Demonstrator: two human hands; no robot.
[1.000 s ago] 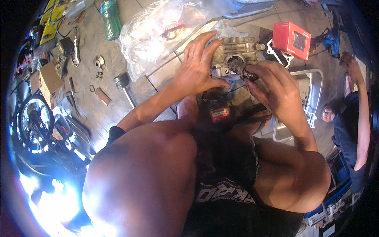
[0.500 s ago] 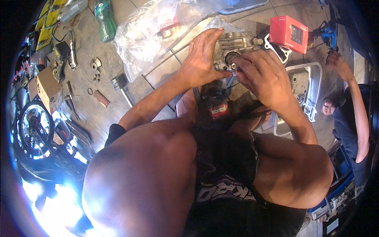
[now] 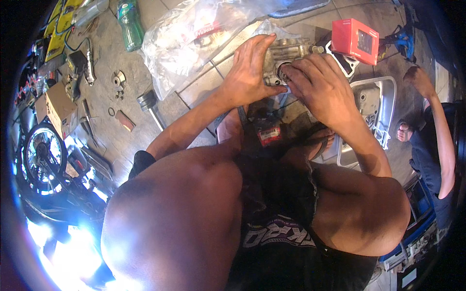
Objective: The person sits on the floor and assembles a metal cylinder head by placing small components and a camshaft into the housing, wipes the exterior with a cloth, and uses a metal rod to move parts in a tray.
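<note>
A grey cast-metal engine part [image 3: 290, 48], which looks like a cylinder head, sits on the floor ahead of me. My left hand [image 3: 248, 72] braces its left side, fingers stretched along the far end and thumb at the near edge. Fingers bent in a pinch, my right hand [image 3: 323, 85] is at a round opening [image 3: 282, 68] on the part's near face. Whatever small piece the fingertips hold is mostly hidden by them. Under a red box [image 3: 356, 41], a flat gasket [image 3: 341, 62] lies right of the part.
Clear plastic bags [image 3: 189, 46] and a green bottle [image 3: 130, 26] lie at the far left. A metal tray [image 3: 390, 104] with parts stands right. Nearby are a hammer-like tool [image 3: 149, 104], a red-labelled packet [image 3: 268, 136] and another person's arm [image 3: 439, 131].
My right fingertips have shifted slightly left and away from me, onto the round opening. The small shiny piece by them no longer shows plainly. My left hand stays put.
</note>
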